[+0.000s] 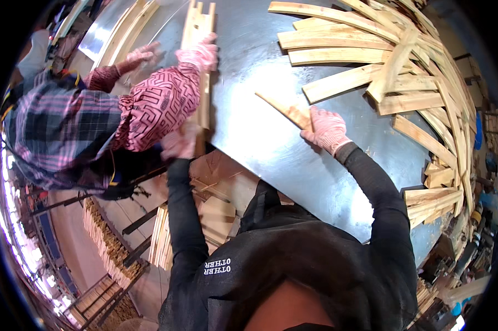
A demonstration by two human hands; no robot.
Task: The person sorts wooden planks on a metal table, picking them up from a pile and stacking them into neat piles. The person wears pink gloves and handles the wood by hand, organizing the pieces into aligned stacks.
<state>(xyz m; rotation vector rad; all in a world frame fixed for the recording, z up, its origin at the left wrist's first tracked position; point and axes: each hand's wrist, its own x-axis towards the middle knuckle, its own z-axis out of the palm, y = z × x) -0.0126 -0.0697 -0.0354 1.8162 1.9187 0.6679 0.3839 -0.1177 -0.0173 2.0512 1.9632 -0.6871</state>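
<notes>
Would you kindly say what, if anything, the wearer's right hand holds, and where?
The pink-gloved right hand holds a pale, flat wooden strip by its near end.

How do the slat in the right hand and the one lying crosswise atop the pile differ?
The held slat is gripped by the right hand; the crosswise slat rests on other slats. In view, the held slat slants up-left, the crosswise slat up-right. Both are light wood.

A smooth grey metal tabletop reflects white glare beneath the right hand; down-left of the left hand are pale flooring and a bright white band of light.
</notes>
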